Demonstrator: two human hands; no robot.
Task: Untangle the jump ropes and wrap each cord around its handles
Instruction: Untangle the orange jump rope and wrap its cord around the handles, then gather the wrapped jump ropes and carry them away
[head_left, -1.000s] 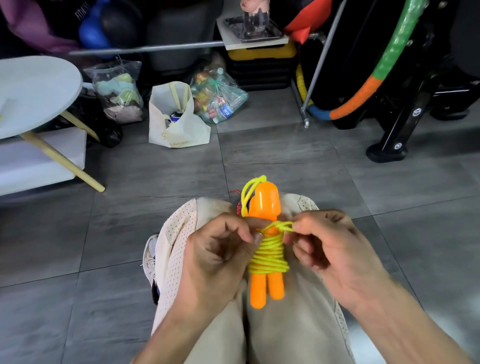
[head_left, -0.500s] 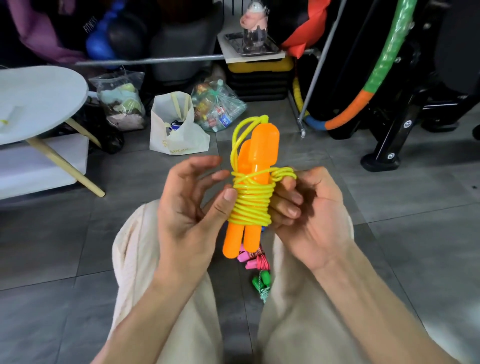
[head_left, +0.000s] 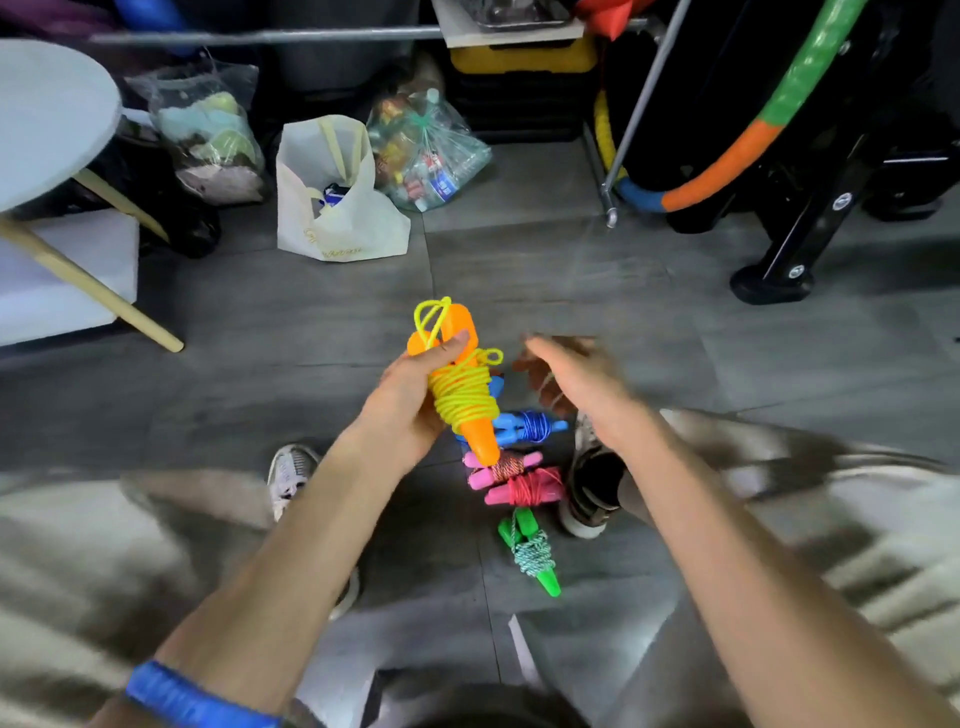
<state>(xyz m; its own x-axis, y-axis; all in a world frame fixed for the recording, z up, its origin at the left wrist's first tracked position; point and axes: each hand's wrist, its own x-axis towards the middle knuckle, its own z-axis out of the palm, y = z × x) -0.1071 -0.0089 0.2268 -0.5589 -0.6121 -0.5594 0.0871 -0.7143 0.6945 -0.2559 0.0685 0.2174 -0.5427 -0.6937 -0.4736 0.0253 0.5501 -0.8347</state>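
Left hand (head_left: 410, 400) grips the orange-handled rope (head_left: 460, 387), yellow cord wound round it, above the floor. Right hand (head_left: 576, 379) hovers just right, fingers loose, empty. Wrapped ropes (head_left: 519, 478) lie on the floor below.

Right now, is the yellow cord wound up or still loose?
Wound up. The yellow cord coils tightly around the orange handles, held in the left hand; only small loops stick out.

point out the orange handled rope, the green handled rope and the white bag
orange-handled rope (head_left: 460, 392), head view, on its yellow cord coil
green-handled rope (head_left: 531, 555), head view, on the wound cord at mid-handle
white bag (head_left: 363, 228), head view, on its front panel
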